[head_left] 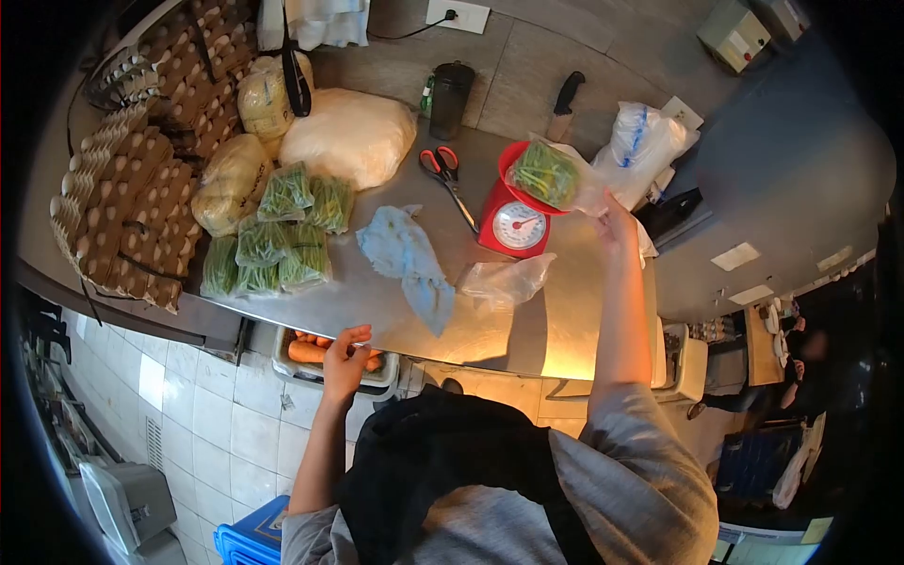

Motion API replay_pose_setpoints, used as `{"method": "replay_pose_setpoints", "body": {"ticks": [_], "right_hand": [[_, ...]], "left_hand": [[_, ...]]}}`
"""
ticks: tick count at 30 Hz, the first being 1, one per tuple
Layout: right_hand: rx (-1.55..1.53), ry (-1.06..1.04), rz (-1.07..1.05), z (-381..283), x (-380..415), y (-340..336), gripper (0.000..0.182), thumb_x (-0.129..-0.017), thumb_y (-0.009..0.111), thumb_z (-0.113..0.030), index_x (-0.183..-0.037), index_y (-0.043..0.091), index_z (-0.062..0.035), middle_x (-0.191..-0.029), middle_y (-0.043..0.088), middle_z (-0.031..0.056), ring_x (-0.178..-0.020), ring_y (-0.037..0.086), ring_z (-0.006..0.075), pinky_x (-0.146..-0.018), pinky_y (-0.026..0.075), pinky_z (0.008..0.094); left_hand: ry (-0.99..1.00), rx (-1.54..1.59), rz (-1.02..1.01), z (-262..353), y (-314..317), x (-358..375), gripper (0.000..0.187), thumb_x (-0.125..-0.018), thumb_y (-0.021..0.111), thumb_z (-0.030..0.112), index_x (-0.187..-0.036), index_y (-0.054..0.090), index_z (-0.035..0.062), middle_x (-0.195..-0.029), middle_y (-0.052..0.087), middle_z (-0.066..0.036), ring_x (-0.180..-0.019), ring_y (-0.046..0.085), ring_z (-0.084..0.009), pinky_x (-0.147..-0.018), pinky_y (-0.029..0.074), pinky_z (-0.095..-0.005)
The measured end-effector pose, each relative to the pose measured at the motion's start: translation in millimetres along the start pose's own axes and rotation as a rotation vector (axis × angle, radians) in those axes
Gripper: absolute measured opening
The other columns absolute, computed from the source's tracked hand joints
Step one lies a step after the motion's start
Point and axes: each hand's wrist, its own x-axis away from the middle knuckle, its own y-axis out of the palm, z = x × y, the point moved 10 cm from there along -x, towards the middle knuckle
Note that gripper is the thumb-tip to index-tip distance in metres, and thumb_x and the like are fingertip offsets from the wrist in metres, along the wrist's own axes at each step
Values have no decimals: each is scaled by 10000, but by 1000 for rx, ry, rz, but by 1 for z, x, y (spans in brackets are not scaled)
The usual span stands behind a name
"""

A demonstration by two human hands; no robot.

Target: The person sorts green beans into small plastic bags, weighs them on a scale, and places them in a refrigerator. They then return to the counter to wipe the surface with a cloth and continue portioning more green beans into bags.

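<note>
A clear bag of green vegetables lies on the red scale's pan, above the round white dial. My right hand pinches the loose plastic end of that bag at the pan's right side. Near the table's front edge my left hand hangs in the air with its fingers apart, holding nothing, over a bin of carrots. An empty clear plastic bag rests just below the scale. Several filled green bags are grouped on the table's left part.
Egg trays stack at the far left, beside large wrapped bags. Scissors and a blue cloth lie mid-table. A knife and a dark cup are at the back. Another person is at the far right.
</note>
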Motion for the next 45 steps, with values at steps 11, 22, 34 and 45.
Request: {"method": "replay_pose_setpoints", "body": {"ticks": [11, 22, 34, 45], "right_hand": [[-103, 224, 119, 101, 61, -146, 283, -865, 599, -253, -1037, 486, -59, -877, 597, 117, -833, 578, 233, -815, 505, 390], [-109, 330, 83, 124, 66, -129, 364, -817, 653, -207, -1086, 447, -73, -921, 590, 110, -801, 584, 234, -707, 531, 424], [138, 353, -695, 166, 175, 111, 150, -740, 584, 68, -836, 575, -46, -810, 600, 51, -695, 583, 135, -587, 483, 256], [612, 426, -1633, 239, 426, 213, 292, -742, 681, -40, -1026, 612, -30, -879, 596, 22, -749, 577, 115, -713, 481, 248]], "left_hand": [[-21, 8, -46, 2, 34, 1, 322, -816, 531, -14, -1132, 556, 41, -1019, 593, -78, -657, 512, -68, -598, 439, -211], [-25, 19, -23, -18, 58, 3, 326, -810, 548, 13, -1133, 560, 55, -995, 592, -46, -642, 487, -56, -595, 418, -195], [103, 259, 76, 24, 86, 40, 804, -746, 718, 125, -1384, 229, 101, -1237, 450, -106, -985, 520, -169, -846, 439, -308], [-59, 686, 777, -45, -69, 129, 294, -864, 552, 118, -1100, 376, 126, -966, 495, -50, -767, 505, -129, -557, 439, -277]]}}
